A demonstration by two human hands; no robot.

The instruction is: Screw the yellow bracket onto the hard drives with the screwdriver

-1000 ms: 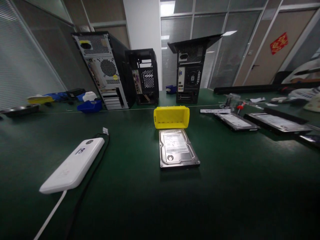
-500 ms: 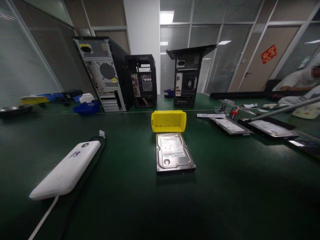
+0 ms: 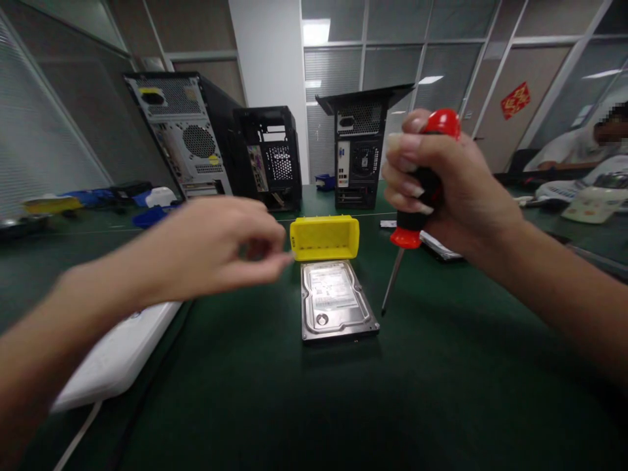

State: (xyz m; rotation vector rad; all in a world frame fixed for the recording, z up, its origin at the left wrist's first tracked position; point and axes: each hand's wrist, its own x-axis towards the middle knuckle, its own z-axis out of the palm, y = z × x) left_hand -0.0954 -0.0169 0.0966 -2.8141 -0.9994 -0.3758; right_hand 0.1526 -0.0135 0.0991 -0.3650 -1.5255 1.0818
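My right hand (image 3: 436, 176) is wrapped round the red and black handle of a screwdriver (image 3: 409, 222). The shaft points down, its tip just right of the hard drive's near right corner in the picture. The hard drive (image 3: 334, 297) lies flat, label up, on the green table. My left hand (image 3: 230, 242), smeared by motion, hovers left of the drive and the yellow bin (image 3: 324, 239). Its fingers are curled with a gap beside the thumb; nothing shows in them, but whether the tips touch is unclear. The bin stands directly behind the drive, its open side towards me.
Behind the bin stand several computer cases, among them a tall one (image 3: 201, 144) and one with a raised panel (image 3: 360, 157). A white device (image 3: 112, 366) with cables lies at left, partly under my left forearm. Another drive (image 3: 441, 247) is partly hidden. Someone sits at far right.
Both my hands have come into view, the left from the left and the right with the screwdriver from the right. The view has shifted slightly; the drive and bin stay put.
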